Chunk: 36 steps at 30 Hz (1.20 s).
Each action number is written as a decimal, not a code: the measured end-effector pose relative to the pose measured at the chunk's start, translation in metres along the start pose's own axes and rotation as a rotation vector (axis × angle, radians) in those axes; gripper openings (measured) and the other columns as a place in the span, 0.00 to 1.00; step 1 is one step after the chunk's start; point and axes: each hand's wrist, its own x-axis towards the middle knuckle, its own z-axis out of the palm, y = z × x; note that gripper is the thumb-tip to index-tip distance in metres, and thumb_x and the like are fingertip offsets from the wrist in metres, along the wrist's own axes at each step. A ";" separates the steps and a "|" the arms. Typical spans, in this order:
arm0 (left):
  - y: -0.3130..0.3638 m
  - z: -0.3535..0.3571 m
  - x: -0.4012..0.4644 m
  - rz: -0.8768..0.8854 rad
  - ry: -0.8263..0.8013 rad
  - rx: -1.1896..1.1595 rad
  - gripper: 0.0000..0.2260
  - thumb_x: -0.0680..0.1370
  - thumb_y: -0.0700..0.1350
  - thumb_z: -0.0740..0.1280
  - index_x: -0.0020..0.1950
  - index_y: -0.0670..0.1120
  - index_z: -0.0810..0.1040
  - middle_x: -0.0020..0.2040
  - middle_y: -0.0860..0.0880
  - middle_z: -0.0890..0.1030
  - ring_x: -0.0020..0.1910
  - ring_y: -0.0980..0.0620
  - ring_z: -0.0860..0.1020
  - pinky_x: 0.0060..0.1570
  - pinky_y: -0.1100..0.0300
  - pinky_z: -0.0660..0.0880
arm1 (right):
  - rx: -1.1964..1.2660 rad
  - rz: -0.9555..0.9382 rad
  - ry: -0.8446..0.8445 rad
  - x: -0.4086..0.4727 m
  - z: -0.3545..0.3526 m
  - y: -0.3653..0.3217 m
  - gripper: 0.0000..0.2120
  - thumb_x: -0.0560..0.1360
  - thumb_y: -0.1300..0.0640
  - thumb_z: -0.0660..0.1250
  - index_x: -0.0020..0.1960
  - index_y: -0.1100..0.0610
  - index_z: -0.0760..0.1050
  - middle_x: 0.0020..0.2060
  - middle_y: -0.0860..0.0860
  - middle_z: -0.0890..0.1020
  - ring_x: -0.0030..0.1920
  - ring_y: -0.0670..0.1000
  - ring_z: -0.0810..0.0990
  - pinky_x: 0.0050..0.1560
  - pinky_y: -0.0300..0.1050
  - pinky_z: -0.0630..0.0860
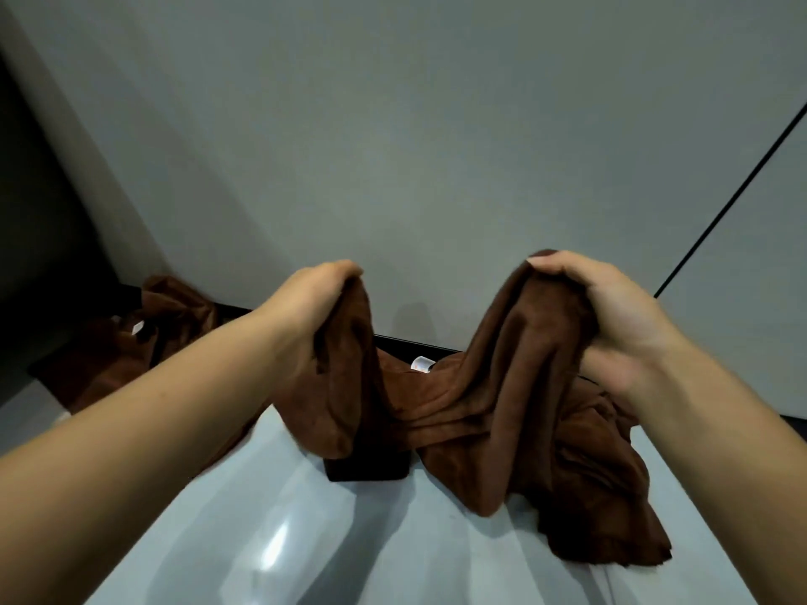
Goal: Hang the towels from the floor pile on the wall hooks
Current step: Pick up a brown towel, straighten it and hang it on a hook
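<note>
**Ana:** Right, labels first. A small white tag shows on the brown towel, between the two hands near the foot of the wall. Print on it is too small to read.

**Ben:** And a second white tag off to the left, on the pile of brown towels lying on the floor against the wall. Also unreadable.

**Ana:** Now the fingers. Left hand has them curled over a bunched fold of the towel, gripping it from above; the fingertips are buried in the cloth.

**Ben:** Right hand does the same on the other side: fingers curled tight together over a peak of fabric, thumb tucked against the cloth beneath.

**Ana:** So the towel is raised at two peaks, sagging in a valley between the hands.

**Ben:** Its lower folds trail down to the glossy pale floor on the right. Whether the middle touches the floor, I cannot tell.

**Ana:** A dark block sits under the sagging middle.
</note>
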 end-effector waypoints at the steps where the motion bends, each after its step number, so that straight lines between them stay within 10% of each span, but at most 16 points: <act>1: 0.002 0.005 -0.005 0.016 -0.026 0.006 0.11 0.76 0.50 0.64 0.40 0.44 0.74 0.33 0.44 0.76 0.28 0.46 0.75 0.34 0.59 0.72 | -0.010 0.009 -0.061 -0.005 0.011 0.001 0.06 0.68 0.58 0.67 0.36 0.56 0.70 0.31 0.53 0.72 0.32 0.50 0.72 0.33 0.42 0.74; 4: 0.008 0.019 -0.021 0.058 -0.106 0.016 0.12 0.76 0.51 0.65 0.39 0.44 0.74 0.31 0.43 0.75 0.28 0.46 0.74 0.34 0.59 0.71 | -0.145 0.006 -0.181 -0.012 0.033 0.014 0.09 0.60 0.57 0.71 0.37 0.55 0.72 0.34 0.56 0.70 0.32 0.50 0.71 0.36 0.43 0.69; 11: 0.013 0.028 -0.033 0.044 -0.338 -0.019 0.13 0.78 0.51 0.58 0.39 0.45 0.74 0.40 0.43 0.76 0.39 0.44 0.75 0.41 0.57 0.71 | 0.003 0.014 -0.285 -0.011 0.047 0.035 0.06 0.76 0.59 0.61 0.51 0.59 0.74 0.39 0.58 0.77 0.37 0.49 0.78 0.36 0.37 0.76; 18: 0.010 0.013 -0.038 0.140 -0.654 -0.024 0.22 0.65 0.29 0.62 0.56 0.43 0.79 0.51 0.41 0.80 0.47 0.46 0.78 0.50 0.55 0.76 | 0.119 0.020 -0.215 -0.007 0.035 0.029 0.14 0.77 0.59 0.58 0.58 0.62 0.76 0.51 0.58 0.82 0.46 0.51 0.81 0.43 0.44 0.80; 25: 0.007 0.013 -0.030 0.217 -0.378 0.046 0.13 0.73 0.28 0.63 0.45 0.42 0.83 0.38 0.44 0.82 0.37 0.48 0.80 0.49 0.54 0.78 | 0.060 -0.067 -0.042 -0.010 0.025 0.011 0.07 0.76 0.59 0.62 0.38 0.53 0.70 0.31 0.50 0.71 0.29 0.46 0.72 0.29 0.38 0.72; 29: 0.008 0.010 -0.029 0.315 -0.258 0.057 0.17 0.72 0.29 0.65 0.32 0.47 0.84 0.31 0.49 0.81 0.34 0.48 0.78 0.46 0.54 0.77 | 0.009 -0.143 -0.026 -0.015 0.022 0.002 0.07 0.76 0.58 0.62 0.39 0.53 0.69 0.31 0.49 0.71 0.30 0.45 0.71 0.28 0.36 0.71; 32: 0.008 0.016 -0.038 0.376 -0.243 0.051 0.12 0.72 0.31 0.68 0.35 0.46 0.85 0.37 0.44 0.83 0.43 0.39 0.79 0.54 0.44 0.75 | -0.063 -0.129 -0.105 -0.017 0.031 0.009 0.07 0.75 0.58 0.62 0.39 0.53 0.69 0.30 0.50 0.70 0.29 0.47 0.71 0.29 0.38 0.71; 36: 0.007 0.027 -0.045 0.452 -0.260 0.004 0.08 0.72 0.32 0.69 0.39 0.43 0.83 0.37 0.47 0.83 0.41 0.50 0.81 0.51 0.55 0.77 | -0.209 -0.128 -0.193 -0.018 0.041 0.019 0.05 0.77 0.59 0.62 0.46 0.58 0.75 0.36 0.54 0.78 0.37 0.48 0.78 0.35 0.40 0.75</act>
